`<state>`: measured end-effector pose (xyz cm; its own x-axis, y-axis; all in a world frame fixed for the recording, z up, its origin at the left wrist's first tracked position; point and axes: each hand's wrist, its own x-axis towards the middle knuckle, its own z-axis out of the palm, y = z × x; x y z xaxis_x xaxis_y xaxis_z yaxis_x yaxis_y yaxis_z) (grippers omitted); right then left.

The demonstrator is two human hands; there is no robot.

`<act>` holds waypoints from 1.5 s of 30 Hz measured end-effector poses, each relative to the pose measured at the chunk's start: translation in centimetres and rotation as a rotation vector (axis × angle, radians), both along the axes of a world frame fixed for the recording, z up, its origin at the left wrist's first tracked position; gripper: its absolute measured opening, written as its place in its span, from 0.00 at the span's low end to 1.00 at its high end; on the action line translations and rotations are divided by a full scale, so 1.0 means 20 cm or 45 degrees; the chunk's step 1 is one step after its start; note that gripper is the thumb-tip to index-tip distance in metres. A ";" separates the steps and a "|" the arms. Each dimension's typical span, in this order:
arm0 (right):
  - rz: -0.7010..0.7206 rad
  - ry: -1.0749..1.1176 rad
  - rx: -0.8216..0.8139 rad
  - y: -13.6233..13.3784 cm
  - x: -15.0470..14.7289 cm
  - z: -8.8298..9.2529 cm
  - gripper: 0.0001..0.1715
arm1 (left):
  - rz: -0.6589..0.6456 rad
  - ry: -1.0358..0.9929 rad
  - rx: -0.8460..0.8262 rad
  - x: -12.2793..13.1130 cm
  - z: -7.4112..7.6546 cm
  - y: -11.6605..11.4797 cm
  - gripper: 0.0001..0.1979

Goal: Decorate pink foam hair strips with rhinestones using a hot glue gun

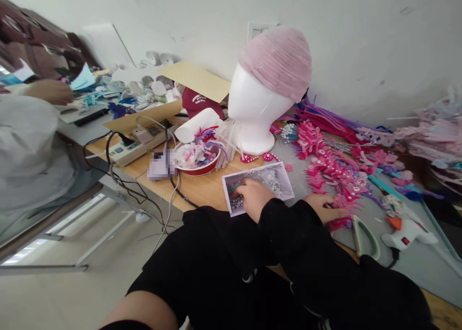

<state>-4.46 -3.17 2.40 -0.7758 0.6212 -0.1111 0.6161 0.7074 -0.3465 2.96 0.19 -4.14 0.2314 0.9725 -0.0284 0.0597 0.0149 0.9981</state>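
Observation:
My forearms cross in front of me. My right hand (254,197) reaches into a pale lilac box (287,178), its fingers bent and close together among small grey and dark beads (236,204). A tiny golden spot shows at its fingertips; what they pinch, I cannot make out. Clear and white beads in crumpled plastic (276,183) fill the box's far side. To the right, my left hand (323,209) is closed on a fuzzy pink pipe-cleaner piece (342,217), partly hidden by the fingers. Behind it lies a row of similar pink pieces (317,171).
A white foam head (249,104) wearing a pink wrap (279,63) stands behind the box. Left are a red-rimmed bowl of scraps (198,171), a power strip (126,152) and cables. A white glue gun (407,236) and scissors (366,238) lie right. Another person's hand (50,90) is far left.

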 end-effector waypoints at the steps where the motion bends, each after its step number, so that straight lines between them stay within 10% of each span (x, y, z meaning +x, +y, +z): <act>1: 0.016 -0.011 -0.001 0.00 0.00 0.00 0.19 | -0.001 0.001 -0.001 0.00 0.00 0.00 0.19; 45: 0.341 -0.163 0.090 0.01 -0.02 -0.01 0.14 | -0.038 -0.025 0.020 0.01 0.06 -0.03 0.14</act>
